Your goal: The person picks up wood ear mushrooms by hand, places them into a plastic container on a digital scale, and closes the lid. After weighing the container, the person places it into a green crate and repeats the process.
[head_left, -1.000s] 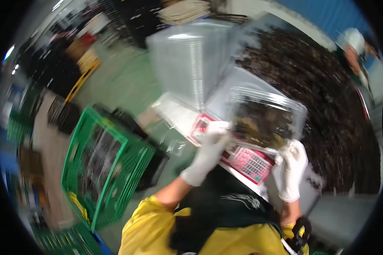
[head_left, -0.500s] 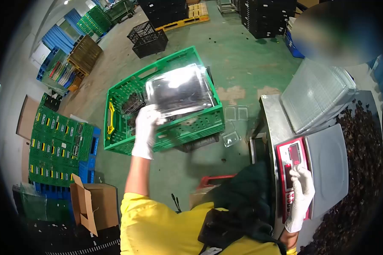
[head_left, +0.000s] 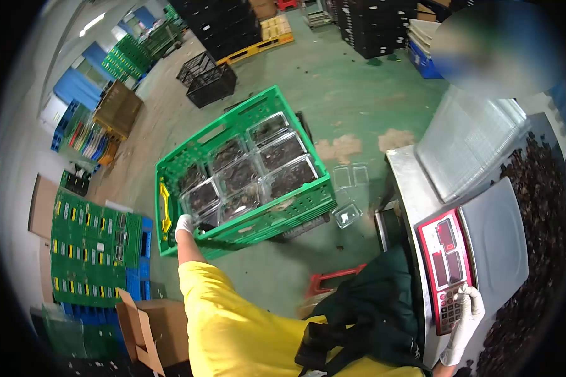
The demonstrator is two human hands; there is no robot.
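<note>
My left hand (head_left: 184,225), in a white glove, is at the near left corner of a green plastic crate (head_left: 277,217). It is right beside a clear plastic box (head_left: 209,220) inside that corner; its fingers are blurred and partly hidden. Several clear boxes with dark contents, such as this one (head_left: 289,178), sit in rows in the crate. On the right, my gloved right hand (head_left: 465,320) has its fingers curled together over the keypad of a red and white digital scale (head_left: 448,264). Nothing shows in those fingers. The scale's grey pan (head_left: 493,239) holds nothing.
A stack of clear plastic trays (head_left: 471,141) leans on the metal table (head_left: 412,182). Dark flaky pieces (head_left: 547,220) are heaped beyond the scale. Loose clear containers (head_left: 347,215) lie on the floor. A cardboard box (head_left: 160,333) and stacked green crates (head_left: 88,245) stand left.
The shiny clear box my left hand held above the crate is no longer raised. That hand has moved left and down to the crate's corner. My right hand has shifted down the scale's keypad.
</note>
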